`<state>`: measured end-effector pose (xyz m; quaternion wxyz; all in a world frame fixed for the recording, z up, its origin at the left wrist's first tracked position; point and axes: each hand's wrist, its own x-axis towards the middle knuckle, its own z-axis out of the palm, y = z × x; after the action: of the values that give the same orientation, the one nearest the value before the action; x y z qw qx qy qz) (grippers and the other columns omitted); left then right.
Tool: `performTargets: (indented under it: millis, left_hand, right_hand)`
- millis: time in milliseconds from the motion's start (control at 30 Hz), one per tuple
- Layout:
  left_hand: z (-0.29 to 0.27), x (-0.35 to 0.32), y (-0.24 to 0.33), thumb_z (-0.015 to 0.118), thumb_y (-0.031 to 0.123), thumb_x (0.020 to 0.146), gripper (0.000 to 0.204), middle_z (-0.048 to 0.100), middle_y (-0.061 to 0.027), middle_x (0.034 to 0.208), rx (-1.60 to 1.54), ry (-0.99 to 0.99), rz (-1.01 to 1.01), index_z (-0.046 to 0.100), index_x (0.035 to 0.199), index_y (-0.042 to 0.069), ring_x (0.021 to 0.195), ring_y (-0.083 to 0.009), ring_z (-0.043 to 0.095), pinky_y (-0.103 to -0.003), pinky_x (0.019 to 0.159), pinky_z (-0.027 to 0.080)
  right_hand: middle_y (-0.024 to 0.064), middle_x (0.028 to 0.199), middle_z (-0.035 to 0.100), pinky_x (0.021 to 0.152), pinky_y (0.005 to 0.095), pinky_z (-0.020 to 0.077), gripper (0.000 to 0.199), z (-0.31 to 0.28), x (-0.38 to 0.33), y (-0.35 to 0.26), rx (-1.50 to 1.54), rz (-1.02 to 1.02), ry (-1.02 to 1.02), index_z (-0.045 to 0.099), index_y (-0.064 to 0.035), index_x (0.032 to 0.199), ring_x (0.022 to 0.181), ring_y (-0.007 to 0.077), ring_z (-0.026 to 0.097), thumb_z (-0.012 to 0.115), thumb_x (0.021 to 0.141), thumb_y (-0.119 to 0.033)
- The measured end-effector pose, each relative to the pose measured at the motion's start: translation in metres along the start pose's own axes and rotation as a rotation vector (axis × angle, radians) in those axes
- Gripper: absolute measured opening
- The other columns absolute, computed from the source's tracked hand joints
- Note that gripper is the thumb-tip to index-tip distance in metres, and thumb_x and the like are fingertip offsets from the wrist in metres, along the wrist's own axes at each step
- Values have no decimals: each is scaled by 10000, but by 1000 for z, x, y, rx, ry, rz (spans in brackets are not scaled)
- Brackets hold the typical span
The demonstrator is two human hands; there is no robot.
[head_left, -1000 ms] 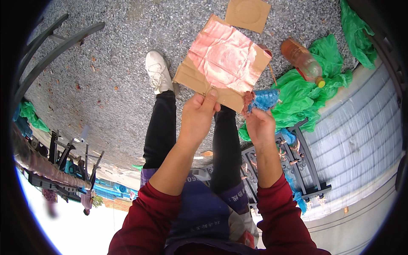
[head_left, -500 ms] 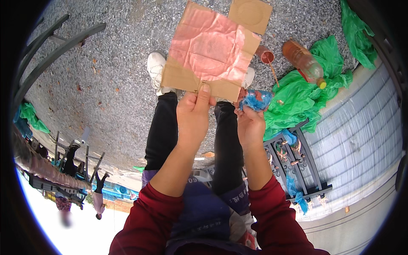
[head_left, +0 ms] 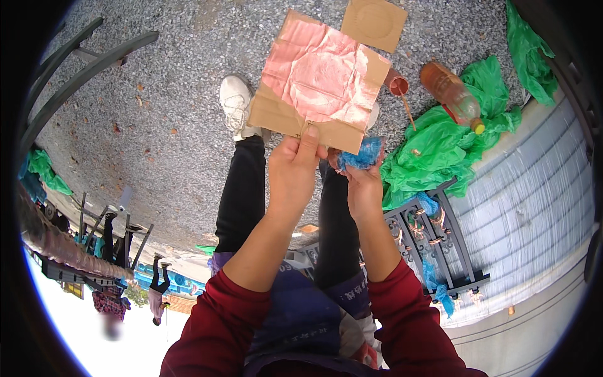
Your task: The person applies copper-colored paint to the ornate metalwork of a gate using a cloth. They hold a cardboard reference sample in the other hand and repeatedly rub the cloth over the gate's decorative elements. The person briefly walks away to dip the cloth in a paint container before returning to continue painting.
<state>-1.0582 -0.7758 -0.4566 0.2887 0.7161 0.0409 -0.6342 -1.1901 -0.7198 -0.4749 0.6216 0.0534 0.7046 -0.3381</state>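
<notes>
My left hand pinches the near edge of a square piece of cardboard, thumb on top. Shiny pink-copper paint covers most of its creased face, with bare brown along the near side and right corner. Just right of it, my right hand is closed on a crumpled blue plastic bag smeared with reddish paint. The bag sits close to the cardboard's near right corner; whether they touch I cannot tell. Beyond lies a copper-coloured cup with a thin stick leaning out of it.
A smaller cardboard piece lies on the gravel. On the right are a plastic bottle with reddish contents, green plastic sheeting and a dark metal frame with copper-coloured ornaments. Curved dark bars stand at left; people are farther off.
The cardboard and my left hand have shifted slightly right and nearer. My right hand has moved left with the blue bag, closing in on the cardboard's corner.
</notes>
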Motion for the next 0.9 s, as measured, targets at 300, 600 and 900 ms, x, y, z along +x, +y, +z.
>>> performTargets:
  millis: [300, 600, 900]
  left_hand:
    - [-3, 6, -14, 536, 250, 959, 348, 544, 15, 622, 200, 23, 113, 574, 704, 16, 558, -45, 421, -227, 510, 346]
    - [10, -1, 3, 548, 283, 956, 353, 525, 22, 628, -52, -9, -51, 574, 712, 30, 562, -37, 417, -213, 510, 331]
    - [2, 8, -20, 552, 282, 952, 355, 558, 8, 641, 224, -10, 92, 582, 719, 16, 572, -48, 436, -230, 523, 355]
  right_hand:
    - [52, 946, 635, 874, 395, 418, 189, -24, 19, -27, 443, 185, -118, 610, -58, 982, 851, 187, 561, 571, 798, -76]
    - [58, 962, 617, 879, 384, 409, 219, -34, 25, -15, 410, 199, -151, 601, -35, 1001, 894, 206, 558, 587, 788, -86]
    - [52, 914, 552, 834, 363, 391, 257, -28, 23, -42, 755, 314, -287, 562, -38, 1034, 817, 194, 475, 588, 783, -85]
